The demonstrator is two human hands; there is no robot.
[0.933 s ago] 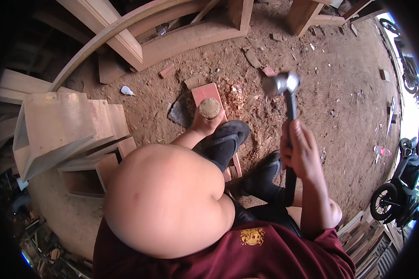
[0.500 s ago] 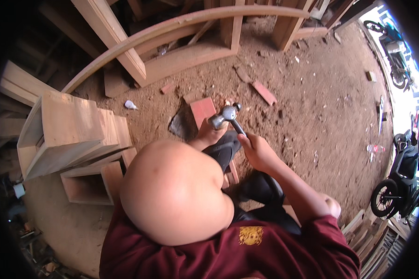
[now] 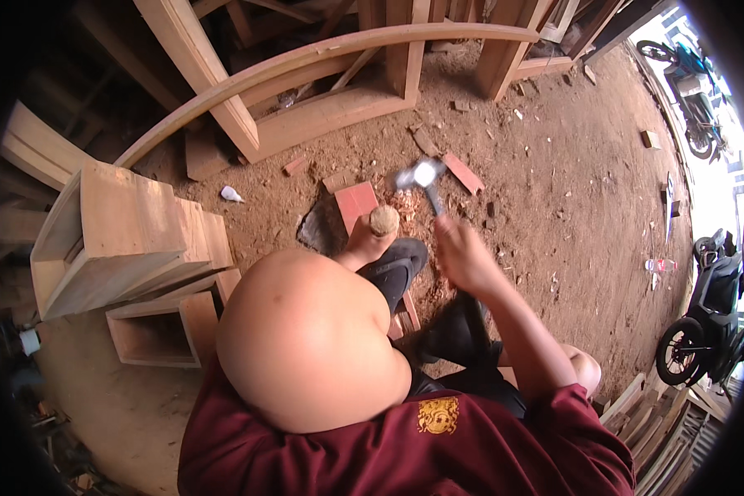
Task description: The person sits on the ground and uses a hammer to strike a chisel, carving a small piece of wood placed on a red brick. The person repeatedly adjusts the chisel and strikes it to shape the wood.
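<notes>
My left hand [image 3: 369,243] is closed round an upright chisel [image 3: 383,220], of which only the round, worn wooden butt shows; its blade is hidden below the fist. My right hand [image 3: 465,256] grips the dark handle of a ball-peen hammer [image 3: 424,174]. The metal head, smeared by motion, is raised above and beyond the chisel, apart from it. Under and beside my left hand is a reddish wooden piece [image 3: 356,204]. Curly wood shavings [image 3: 406,203] lie just right of it.
Wooden frames [image 3: 331,122] and a long curved wooden strip [image 3: 306,66] stand ahead. Box-like wooden pieces [image 3: 132,211] are at left. A red offcut [image 3: 463,173] and a small white bottle [image 3: 231,194] lie on the dirt. Motorbikes [image 3: 703,318] stand at right.
The hammer has moved up and to the right, away from the chisel, uncovering its wooden butt. My left hand stays nearly in place.
</notes>
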